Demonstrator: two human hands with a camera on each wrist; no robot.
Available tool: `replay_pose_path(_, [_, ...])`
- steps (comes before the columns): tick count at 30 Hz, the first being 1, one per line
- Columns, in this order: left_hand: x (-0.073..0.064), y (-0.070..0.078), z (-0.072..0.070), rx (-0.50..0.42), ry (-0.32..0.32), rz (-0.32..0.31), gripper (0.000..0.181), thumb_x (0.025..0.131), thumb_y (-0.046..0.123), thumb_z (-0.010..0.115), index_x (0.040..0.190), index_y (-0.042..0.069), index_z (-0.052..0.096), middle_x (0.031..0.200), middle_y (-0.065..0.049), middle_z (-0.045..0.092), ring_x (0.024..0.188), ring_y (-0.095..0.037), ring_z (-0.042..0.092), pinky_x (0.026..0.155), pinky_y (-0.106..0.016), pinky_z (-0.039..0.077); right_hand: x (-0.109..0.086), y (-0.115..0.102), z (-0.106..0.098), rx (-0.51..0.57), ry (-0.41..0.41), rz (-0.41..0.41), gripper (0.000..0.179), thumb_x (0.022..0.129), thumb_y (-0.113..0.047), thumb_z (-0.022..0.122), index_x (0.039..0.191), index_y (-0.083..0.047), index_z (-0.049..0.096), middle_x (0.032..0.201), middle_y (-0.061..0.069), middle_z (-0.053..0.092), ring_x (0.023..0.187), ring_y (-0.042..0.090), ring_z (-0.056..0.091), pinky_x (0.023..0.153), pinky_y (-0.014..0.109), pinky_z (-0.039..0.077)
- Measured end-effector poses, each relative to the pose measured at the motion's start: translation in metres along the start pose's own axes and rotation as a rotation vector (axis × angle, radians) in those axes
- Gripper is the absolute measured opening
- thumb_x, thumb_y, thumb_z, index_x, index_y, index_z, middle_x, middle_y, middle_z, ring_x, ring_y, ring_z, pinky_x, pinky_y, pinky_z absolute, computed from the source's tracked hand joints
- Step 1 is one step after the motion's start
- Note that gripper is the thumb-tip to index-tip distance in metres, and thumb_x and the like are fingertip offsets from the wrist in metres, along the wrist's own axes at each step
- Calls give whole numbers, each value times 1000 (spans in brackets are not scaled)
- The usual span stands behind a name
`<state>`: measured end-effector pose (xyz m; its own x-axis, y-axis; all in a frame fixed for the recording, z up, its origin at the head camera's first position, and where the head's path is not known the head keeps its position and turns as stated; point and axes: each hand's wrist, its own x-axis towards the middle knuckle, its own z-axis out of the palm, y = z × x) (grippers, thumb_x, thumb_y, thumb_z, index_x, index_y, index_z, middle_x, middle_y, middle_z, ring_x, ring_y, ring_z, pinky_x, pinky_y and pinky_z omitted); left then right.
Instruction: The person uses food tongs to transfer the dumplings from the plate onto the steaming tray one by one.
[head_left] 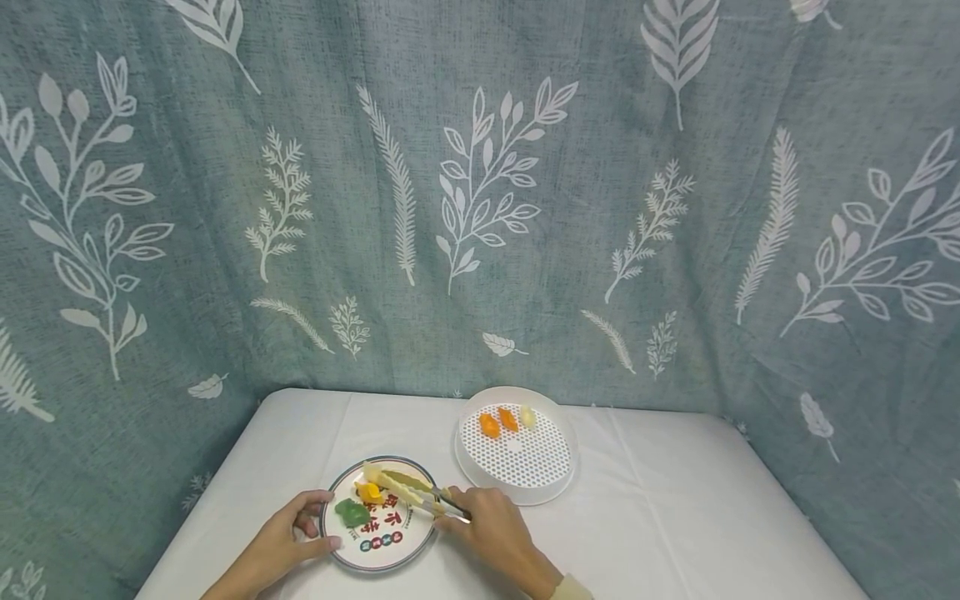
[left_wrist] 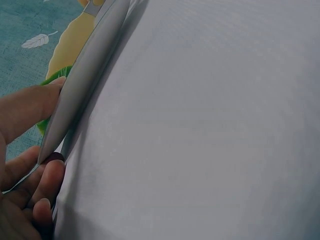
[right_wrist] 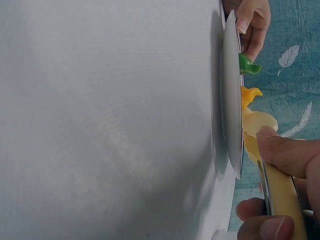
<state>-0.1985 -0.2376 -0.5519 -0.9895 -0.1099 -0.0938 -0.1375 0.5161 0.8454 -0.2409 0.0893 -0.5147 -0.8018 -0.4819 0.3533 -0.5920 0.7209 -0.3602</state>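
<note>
A white round plate point(head_left: 382, 552) with dark rim lines and printed characters is at the front left of the table. My left hand point(head_left: 288, 533) grips its left edge, thumb and fingers at the rim. On the plate lie a green piece point(head_left: 352, 512) and a yellow-orange piece point(head_left: 368, 492), which look like bell pepper. My right hand point(head_left: 495, 529) holds a pair of tongs point(head_left: 408, 488) with pale yellow heads and metal arms. The tongs reach leftward over the plate, their tips beside the yellow-orange piece; I cannot tell whether they pinch anything.
Behind my right hand stands a white round perforated tray point(head_left: 517, 462) with a raised rim. Two orange pieces point(head_left: 490, 425) and a pale piece point(head_left: 527, 416) sit near its far side. A white cloth covers the table point(head_left: 675, 517), and a green leaf-print curtain point(head_left: 525, 333) hangs around it.
</note>
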Motion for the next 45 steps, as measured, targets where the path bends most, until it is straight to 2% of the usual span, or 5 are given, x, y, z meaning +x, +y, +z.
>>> replay_pose_path(6, [0, 1, 1, 2, 2, 5, 83, 67, 34, 97, 136, 6, 59, 105, -2, 60, 85, -19, 49, 68, -28, 42, -2, 0, -3, 8, 3, 11, 51, 86, -46, 80, 122, -11, 77, 65, -13, 46, 59, 3, 37, 54, 24, 34])
replay_pose_path(14, [1, 0, 2, 1, 3, -7, 85, 66, 35, 97, 136, 6, 59, 107, -2, 60, 86, -19, 49, 69, -29, 42, -4, 3, -10, 18, 38, 10, 51, 84, -44, 82, 122, -12, 76, 63, -15, 41, 59, 2, 35, 53, 22, 33])
replay_pose_path(20, [2, -1, 1, 4, 0, -12, 85, 66, 37, 97, 136, 7, 59, 106, -3, 60, 86, -19, 49, 69, -30, 42, -6, 8, -20, 39, 35, 41, 47, 85, -42, 82, 123, -14, 77, 62, -16, 42, 57, 1, 34, 50, 21, 33])
replay_pose_path(31, [0, -2, 0, 7, -6, 19, 85, 67, 37, 96, 137, 8, 59, 105, -2, 60, 86, -19, 49, 68, -28, 42, -11, 25, -48, 75, 58, 115, 49, 87, -40, 82, 120, -5, 76, 60, -14, 45, 52, 0, 37, 46, 21, 36])
replay_pose_path(45, [-1, -1, 0, 6, 0, 21, 84, 67, 35, 96, 137, 6, 59, 106, -1, 62, 86, -19, 49, 68, -27, 42, -21, 53, -77, 13, 98, 215, 52, 87, -40, 82, 121, -1, 74, 57, -15, 46, 53, 2, 38, 48, 22, 37])
